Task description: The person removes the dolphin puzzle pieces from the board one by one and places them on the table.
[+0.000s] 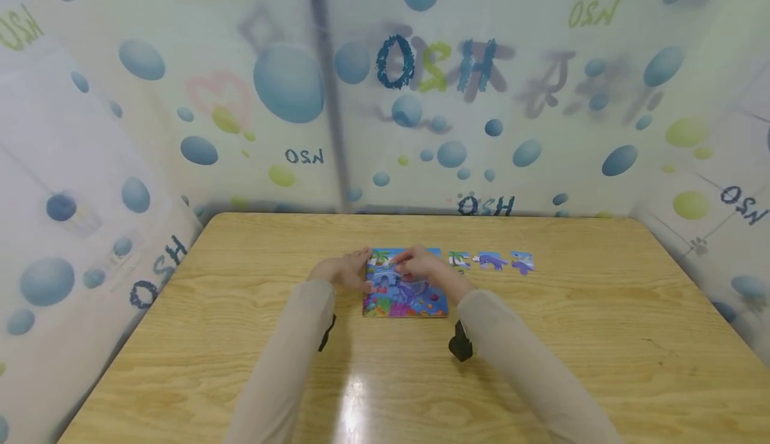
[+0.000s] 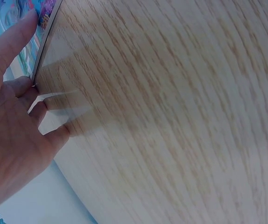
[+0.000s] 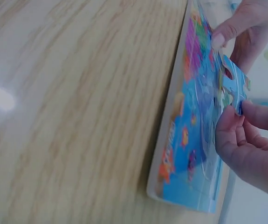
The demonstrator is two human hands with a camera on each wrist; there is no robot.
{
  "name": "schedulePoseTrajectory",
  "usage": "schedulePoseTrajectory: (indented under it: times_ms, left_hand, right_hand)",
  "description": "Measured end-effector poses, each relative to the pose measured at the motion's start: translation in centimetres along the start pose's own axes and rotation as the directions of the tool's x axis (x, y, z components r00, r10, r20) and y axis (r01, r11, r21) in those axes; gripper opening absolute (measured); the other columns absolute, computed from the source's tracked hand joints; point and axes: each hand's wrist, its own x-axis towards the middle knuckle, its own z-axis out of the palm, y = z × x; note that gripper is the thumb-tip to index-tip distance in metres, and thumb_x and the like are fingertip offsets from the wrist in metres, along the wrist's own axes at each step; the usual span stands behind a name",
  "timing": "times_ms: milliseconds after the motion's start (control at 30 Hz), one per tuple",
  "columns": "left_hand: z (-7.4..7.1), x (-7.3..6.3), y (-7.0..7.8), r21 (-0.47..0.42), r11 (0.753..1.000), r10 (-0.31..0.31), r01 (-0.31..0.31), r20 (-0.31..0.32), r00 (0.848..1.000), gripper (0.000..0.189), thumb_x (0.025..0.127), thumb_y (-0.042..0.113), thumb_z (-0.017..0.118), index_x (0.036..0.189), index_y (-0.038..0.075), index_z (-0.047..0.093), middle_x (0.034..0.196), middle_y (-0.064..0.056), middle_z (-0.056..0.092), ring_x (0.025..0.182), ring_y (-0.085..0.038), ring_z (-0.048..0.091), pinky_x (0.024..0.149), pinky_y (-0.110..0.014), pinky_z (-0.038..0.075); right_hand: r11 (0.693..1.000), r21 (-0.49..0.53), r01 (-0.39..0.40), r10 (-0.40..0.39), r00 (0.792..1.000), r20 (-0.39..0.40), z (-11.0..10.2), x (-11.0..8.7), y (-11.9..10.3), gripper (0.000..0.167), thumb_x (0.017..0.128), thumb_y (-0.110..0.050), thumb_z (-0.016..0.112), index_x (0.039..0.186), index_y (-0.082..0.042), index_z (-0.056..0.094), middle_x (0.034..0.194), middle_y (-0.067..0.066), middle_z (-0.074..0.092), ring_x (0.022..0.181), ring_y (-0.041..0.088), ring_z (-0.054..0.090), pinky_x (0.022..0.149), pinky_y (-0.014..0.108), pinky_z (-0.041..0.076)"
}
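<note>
A colourful sea-scene puzzle board (image 1: pixel 404 307) lies flat on the wooden table. My right hand (image 1: pixel 424 267) is over its upper part, and thumb and fingertips pinch a blue jigsaw piece (image 3: pixel 237 80), held tilted just over the board in the right wrist view. At the board's left side is my left hand (image 1: pixel 345 271). Its thumb (image 2: pixel 17 41) stretches over the board face while the other fingers, spread and slightly bent, touch or lie beside the edge. Part of the picture is hidden beneath both hands.
Right of the board lie three loose pieces in a row: a palm-tree piece (image 1: pixel 459 258), a dolphin-like purple piece (image 1: pixel 491 262) and a blue-purple piece (image 1: pixel 523 261). The wooden table (image 1: pixel 397 377) ends at a patterned cloth wall (image 1: pixel 385 143) behind and at both sides.
</note>
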Motion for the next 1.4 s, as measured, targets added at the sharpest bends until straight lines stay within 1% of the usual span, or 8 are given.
schedulePoseTrajectory:
  times_ms: [100,133,267,367,533,767,1100,1400]
  left_hand:
    - [0.1,0.1,-0.2,0.009,1.000,0.001,-0.001,-0.003,1.000,0.086,0.087,0.038,0.059,0.148,0.009,0.006,0.156,-0.009,0.003,0.143,-0.028,0.004,0.117,-0.044,0.009]
    - [0.1,0.1,-0.3,0.010,1.000,0.002,-0.002,-0.004,1.000,0.086,0.087,0.038,0.059,0.148,0.009,0.006,0.156,-0.009,0.003,0.143,-0.028,0.004,0.117,-0.044,0.009]
    - [0.2,0.1,-0.4,-0.004,1.000,-0.002,0.002,-0.001,1.000,0.085,0.088,0.036,0.058,0.148,0.009,0.004,0.156,-0.009,0.001,0.143,-0.027,0.002,0.117,-0.043,0.008]
    - [0.2,0.1,-0.5,-0.014,1.000,0.005,-0.005,-0.002,1.000,0.086,0.088,0.036,0.059,0.148,0.009,0.003,0.155,-0.010,-0.001,0.143,-0.029,0.001,0.117,-0.045,0.007]
    - [0.3,0.3,-0.6,-0.016,1.000,0.017,-0.017,-0.008,1.000,0.088,0.087,0.036,0.060,0.148,0.007,0.003,0.155,-0.012,-0.001,0.142,-0.033,0.002,0.116,-0.047,0.007]
    - [0.2,0.0,-0.5,-0.016,1.000,0.003,-0.003,-0.003,1.000,0.087,0.087,0.036,0.059,0.148,0.008,0.002,0.155,-0.011,-0.002,0.143,-0.032,0.001,0.116,-0.047,0.006]
    - [0.3,0.3,-0.4,-0.002,1.000,0.016,-0.016,-0.011,1.000,0.087,0.087,0.036,0.059,0.148,0.008,0.003,0.155,-0.012,-0.001,0.143,-0.032,0.001,0.117,-0.046,0.006]
    - [0.3,0.3,-0.2,-0.022,0.999,0.029,-0.030,-0.006,1.000,0.085,0.088,0.033,0.058,0.148,0.006,0.004,0.155,-0.013,0.000,0.143,-0.031,0.002,0.117,-0.045,0.007]
  right_hand:
    - [1.000,0.019,0.004,-0.004,1.000,-0.002,-0.4,-0.9,-0.5,0.029,0.088,-0.005,0.057,0.116,0.001,0.057,0.109,0.014,0.058,0.092,0.020,0.060,0.079,0.029,0.054]
    - [1.000,0.007,-0.026,0.026,0.999,-0.019,-0.3,-2.2,-1.5,0.030,0.089,-0.003,0.054,0.119,0.004,0.054,0.115,0.016,0.056,0.095,0.021,0.059,0.083,0.031,0.054]
    - [1.000,0.018,-0.015,0.015,1.000,0.003,-0.9,-4.2,-2.6,0.034,0.091,-0.001,0.051,0.124,0.008,0.048,0.120,0.020,0.053,0.095,0.020,0.057,0.086,0.032,0.052]
    - [0.999,0.047,-0.011,0.010,1.000,0.012,-1.6,-4.4,-2.2,0.035,0.091,0.001,0.050,0.125,0.010,0.047,0.118,0.020,0.053,0.090,0.017,0.057,0.088,0.032,0.052]
    - [0.996,0.087,-0.010,0.011,1.000,-0.005,-2.6,-3.8,-0.8,0.035,0.089,0.003,0.052,0.122,0.011,0.048,0.102,0.010,0.055,0.080,0.010,0.055,0.077,0.021,0.053]
    - [0.998,0.055,-0.029,0.028,1.000,0.010,-3.8,-4.2,-0.3,0.037,0.091,0.000,0.050,0.126,0.010,0.046,0.122,0.022,0.051,0.085,0.010,0.055,0.079,0.023,0.053]
    - [1.000,0.023,-0.008,0.007,1.000,0.019,-6.0,-5.0,1.0,0.036,0.091,-0.001,0.050,0.124,0.012,0.047,0.098,0.007,0.055,0.073,0.006,0.053,0.070,0.018,0.050]
    - [0.999,0.036,-0.001,0.000,1.000,0.031,-8.3,-6.4,2.4,0.037,0.091,-0.002,0.051,0.124,0.015,0.045,0.102,0.011,0.057,0.073,0.006,0.056,0.074,0.022,0.052]
